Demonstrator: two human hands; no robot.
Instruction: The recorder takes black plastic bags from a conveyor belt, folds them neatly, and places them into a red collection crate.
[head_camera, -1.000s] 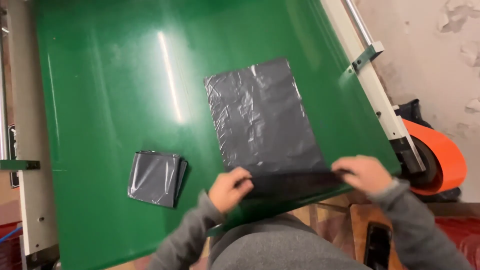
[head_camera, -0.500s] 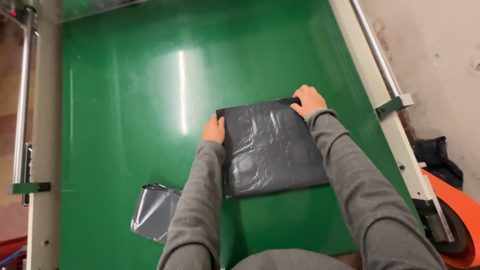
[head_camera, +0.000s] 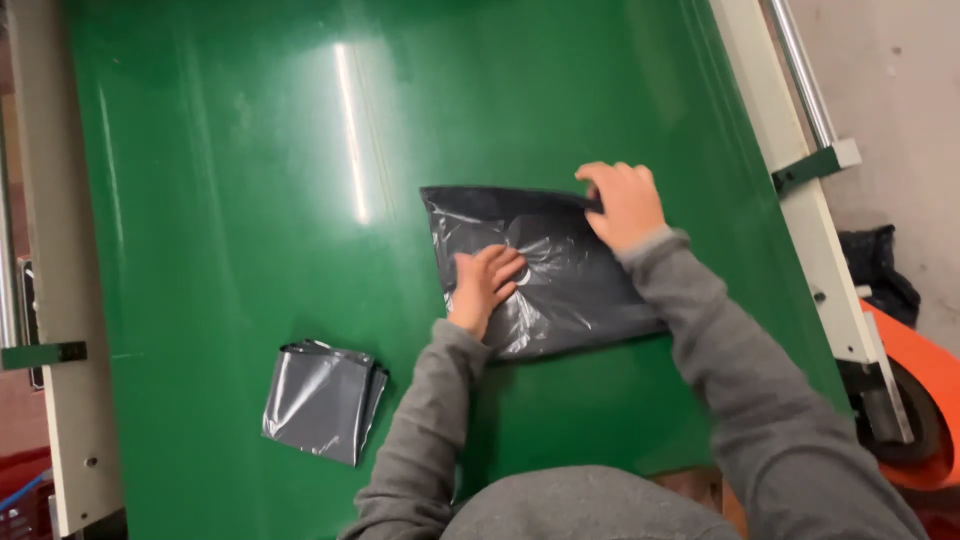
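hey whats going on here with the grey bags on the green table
A person in a grey sweatshirt is working a grey plastic bag lying flat on a green table. The left hand presses down on the middle of the bag, while the right hand grips its far right corner at the folded edge. A second grey bag, folded small, lies apart on the near left of the table. An orange wheeled thing shows at the right edge.

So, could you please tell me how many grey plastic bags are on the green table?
2: one grey bag under both hands at centre-right, and one folded bag lying alone at lower left. That one looks layered, so more may be hidden.
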